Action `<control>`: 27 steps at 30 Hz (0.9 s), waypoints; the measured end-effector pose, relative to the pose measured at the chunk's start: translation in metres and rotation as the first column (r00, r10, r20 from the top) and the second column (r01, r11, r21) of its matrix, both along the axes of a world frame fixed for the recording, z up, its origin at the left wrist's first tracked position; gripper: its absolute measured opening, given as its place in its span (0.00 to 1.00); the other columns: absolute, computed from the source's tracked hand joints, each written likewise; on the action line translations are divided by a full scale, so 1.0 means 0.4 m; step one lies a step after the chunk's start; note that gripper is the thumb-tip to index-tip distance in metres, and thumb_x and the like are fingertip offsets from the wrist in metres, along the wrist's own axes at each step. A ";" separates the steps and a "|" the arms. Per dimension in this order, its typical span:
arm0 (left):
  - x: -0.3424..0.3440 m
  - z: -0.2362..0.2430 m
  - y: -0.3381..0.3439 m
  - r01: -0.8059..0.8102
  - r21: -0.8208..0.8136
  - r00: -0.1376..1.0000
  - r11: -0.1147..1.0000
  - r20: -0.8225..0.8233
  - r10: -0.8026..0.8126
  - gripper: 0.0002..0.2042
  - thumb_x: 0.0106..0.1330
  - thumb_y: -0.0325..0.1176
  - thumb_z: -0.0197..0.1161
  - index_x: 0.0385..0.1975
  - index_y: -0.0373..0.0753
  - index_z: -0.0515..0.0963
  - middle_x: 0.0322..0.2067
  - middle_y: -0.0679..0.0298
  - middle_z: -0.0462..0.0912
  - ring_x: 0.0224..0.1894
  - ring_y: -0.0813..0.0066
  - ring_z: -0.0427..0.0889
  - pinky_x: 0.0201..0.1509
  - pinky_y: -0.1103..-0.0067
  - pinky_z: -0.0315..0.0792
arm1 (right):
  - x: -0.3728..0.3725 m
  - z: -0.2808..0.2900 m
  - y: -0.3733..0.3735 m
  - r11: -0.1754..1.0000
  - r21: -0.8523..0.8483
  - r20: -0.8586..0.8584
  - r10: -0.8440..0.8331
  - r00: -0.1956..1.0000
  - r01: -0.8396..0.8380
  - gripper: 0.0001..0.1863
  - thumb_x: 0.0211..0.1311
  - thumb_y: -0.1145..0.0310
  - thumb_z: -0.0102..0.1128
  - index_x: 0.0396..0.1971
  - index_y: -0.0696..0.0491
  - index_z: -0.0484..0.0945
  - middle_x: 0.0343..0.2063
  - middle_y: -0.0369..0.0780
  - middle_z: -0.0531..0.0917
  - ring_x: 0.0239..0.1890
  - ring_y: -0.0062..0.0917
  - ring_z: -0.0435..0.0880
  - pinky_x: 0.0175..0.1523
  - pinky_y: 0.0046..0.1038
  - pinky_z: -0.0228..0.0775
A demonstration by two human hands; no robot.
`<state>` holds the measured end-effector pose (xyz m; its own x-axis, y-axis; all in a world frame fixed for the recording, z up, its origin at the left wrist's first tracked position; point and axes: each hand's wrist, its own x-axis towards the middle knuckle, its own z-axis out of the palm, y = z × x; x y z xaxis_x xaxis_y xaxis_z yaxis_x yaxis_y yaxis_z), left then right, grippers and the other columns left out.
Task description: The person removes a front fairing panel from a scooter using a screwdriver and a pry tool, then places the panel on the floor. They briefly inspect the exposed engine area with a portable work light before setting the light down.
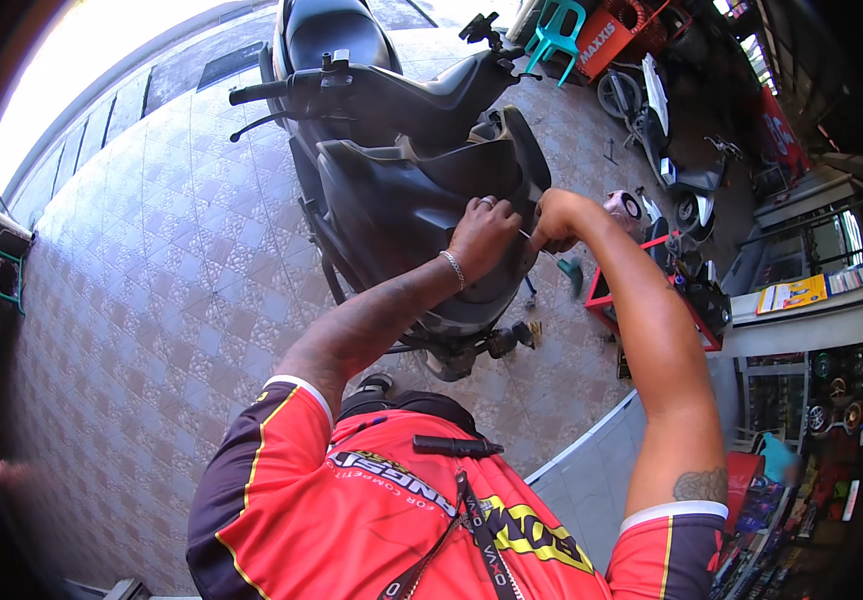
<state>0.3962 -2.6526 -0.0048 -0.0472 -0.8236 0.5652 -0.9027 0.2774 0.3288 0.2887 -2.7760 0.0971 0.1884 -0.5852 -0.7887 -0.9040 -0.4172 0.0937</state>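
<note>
My one view comes from the head camera, looking steeply down past my own red jersey (391, 520) and both forearms to the black scooter (401, 190) on the tiled floor (151, 280). It sits close to my hands, and the fisheye lens bends the shop shelves (811, 300) along the right rim.

Patterned tiled floor (151, 260), sunlit; teal plastic chair (557, 32); shop shelves (811, 300) right.

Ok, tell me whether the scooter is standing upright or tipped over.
Upright: the scooter stands on the tiled floor, handlebars level, with the left hand on its dark body panel.
</note>
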 end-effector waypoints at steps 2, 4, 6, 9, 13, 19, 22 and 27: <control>0.002 0.004 -0.001 -0.007 0.012 1.000 1.000 0.001 0.007 0.04 0.56 0.28 0.60 0.30 0.42 0.77 0.36 0.62 0.77 0.47 0.61 0.78 0.54 0.65 0.70 | 0.019 -0.009 0.001 0.995 -0.061 -0.075 0.072 0.995 -0.077 0.11 0.57 0.66 0.71 0.32 0.58 0.85 0.31 0.41 0.87 0.29 0.28 0.85 0.33 0.33 0.79; 0.004 0.005 -0.001 0.002 0.027 1.000 1.000 -0.003 -0.002 0.04 0.56 0.29 0.60 0.30 0.42 0.78 0.36 0.62 0.77 0.46 0.61 0.78 0.54 0.66 0.70 | 0.027 -0.023 0.005 0.993 -0.087 -0.123 0.071 0.990 -0.082 0.07 0.53 0.73 0.72 0.25 0.60 0.83 0.23 0.38 0.84 0.20 0.24 0.80 0.24 0.31 0.76; 0.007 0.004 -0.002 0.015 0.037 1.000 0.999 -0.009 -0.014 0.04 0.56 0.29 0.60 0.30 0.42 0.78 0.36 0.62 0.77 0.46 0.62 0.78 0.54 0.66 0.70 | 0.026 -0.034 0.008 1.000 -0.018 -0.081 -0.017 0.997 0.015 0.06 0.54 0.73 0.71 0.25 0.60 0.84 0.24 0.39 0.85 0.21 0.24 0.81 0.26 0.30 0.78; 0.012 0.000 -0.001 0.037 0.014 0.999 0.999 0.005 -0.037 0.04 0.56 0.30 0.60 0.30 0.41 0.78 0.35 0.62 0.77 0.46 0.62 0.78 0.54 0.66 0.70 | 0.022 -0.040 0.011 0.976 0.137 -0.033 -0.164 0.986 0.167 0.06 0.56 0.72 0.70 0.28 0.59 0.86 0.24 0.39 0.86 0.22 0.23 0.81 0.29 0.28 0.79; 0.019 -0.003 -0.001 0.061 0.015 0.998 0.998 0.001 -0.061 0.04 0.56 0.30 0.60 0.31 0.41 0.78 0.35 0.62 0.77 0.45 0.62 0.78 0.53 0.66 0.70 | 0.039 -0.024 0.026 0.970 0.148 -0.023 -0.194 0.981 0.195 0.07 0.55 0.70 0.71 0.30 0.59 0.87 0.26 0.40 0.87 0.26 0.24 0.84 0.33 0.29 0.81; 0.021 0.003 -0.003 0.058 0.033 0.998 0.998 0.024 -0.058 0.05 0.56 0.30 0.60 0.31 0.41 0.78 0.35 0.61 0.77 0.46 0.63 0.78 0.53 0.67 0.70 | 0.069 -0.012 0.046 0.952 -0.239 -0.245 0.130 0.961 -0.190 0.13 0.53 0.64 0.74 0.37 0.55 0.88 0.35 0.42 0.90 0.39 0.31 0.89 0.46 0.37 0.81; 0.022 0.005 -0.006 0.054 0.041 0.998 0.998 0.043 -0.056 0.05 0.56 0.30 0.60 0.32 0.41 0.78 0.35 0.61 0.77 0.46 0.63 0.78 0.52 0.67 0.70 | 0.055 -0.052 0.041 0.922 -0.236 -0.263 0.244 0.933 -0.308 0.13 0.54 0.67 0.71 0.39 0.54 0.88 0.35 0.45 0.89 0.40 0.35 0.89 0.45 0.42 0.81; 0.023 0.005 -0.005 0.054 0.038 0.998 0.998 0.042 -0.056 0.06 0.55 0.29 0.60 0.32 0.40 0.79 0.36 0.61 0.78 0.46 0.63 0.78 0.52 0.67 0.70 | 0.029 -0.102 0.020 0.984 0.010 -0.003 -0.179 0.984 0.179 0.08 0.58 0.75 0.64 0.37 0.59 0.86 0.35 0.46 0.89 0.37 0.37 0.90 0.34 0.39 0.84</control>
